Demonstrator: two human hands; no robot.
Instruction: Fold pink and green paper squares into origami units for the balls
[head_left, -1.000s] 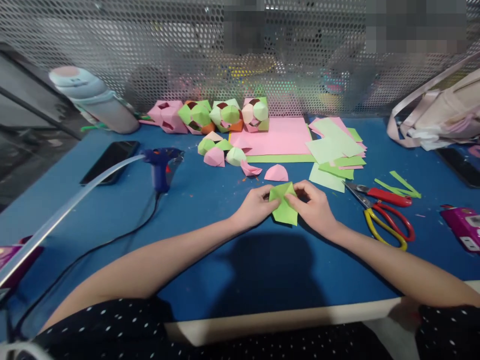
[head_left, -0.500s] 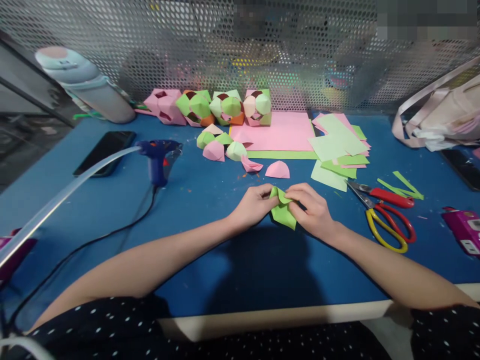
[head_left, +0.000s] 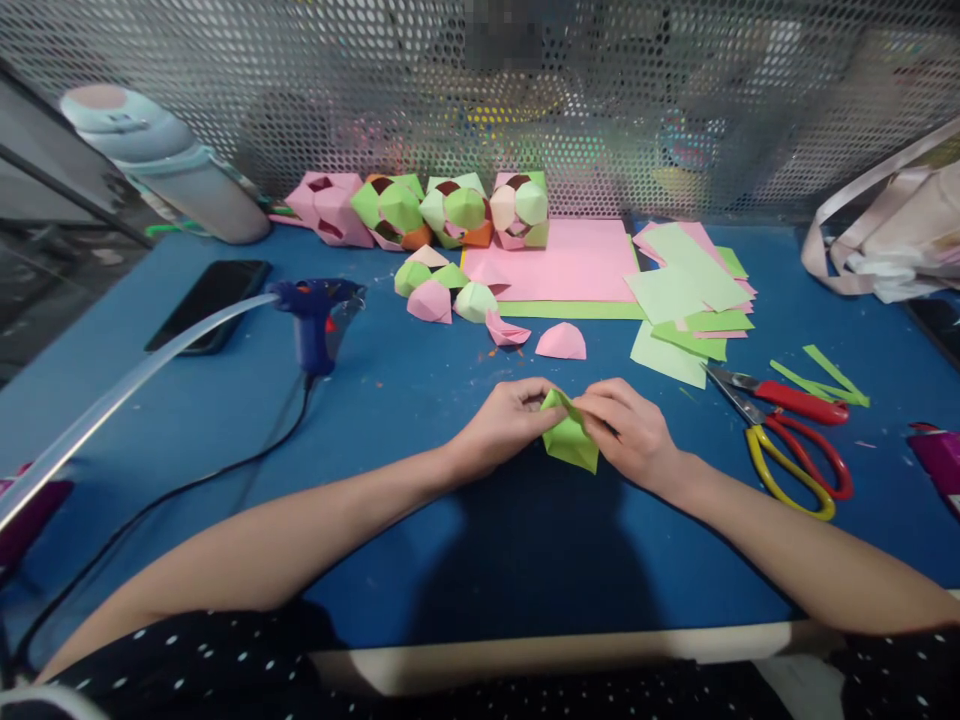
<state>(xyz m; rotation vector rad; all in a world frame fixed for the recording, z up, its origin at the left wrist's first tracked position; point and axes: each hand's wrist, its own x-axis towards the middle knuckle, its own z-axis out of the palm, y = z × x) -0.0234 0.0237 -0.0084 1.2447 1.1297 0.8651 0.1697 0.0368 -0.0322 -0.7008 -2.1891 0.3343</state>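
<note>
A green piece of folded paper (head_left: 571, 445) is held above the blue table between both hands. My left hand (head_left: 510, 425) pinches its upper left edge, thumb in front. On the other side, my right hand (head_left: 630, 430) grips the upper right edge with fingers curled; its fingertips are partly hidden. Just beyond the hands lie a pink folded paper piece (head_left: 562, 341) and another creased pink piece (head_left: 507, 329). Several green and pink folded pieces (head_left: 430, 301) are grouped farther back on the left.
Joined paper shapes (head_left: 397, 208) line the mesh panel (head_left: 637, 120). A blue glue gun (head_left: 313, 325) with its cord, a black phone (head_left: 210, 305) and a bottle (head_left: 169, 165) are left. Paper sheets (head_left: 686, 275), red-and-yellow scissors (head_left: 787, 470) and green strips (head_left: 832, 372) are right.
The green paper's upper fold has been drawn in and its front face now looks flatter. My right fingers have closed further over its right edge. The view has shifted slightly.
</note>
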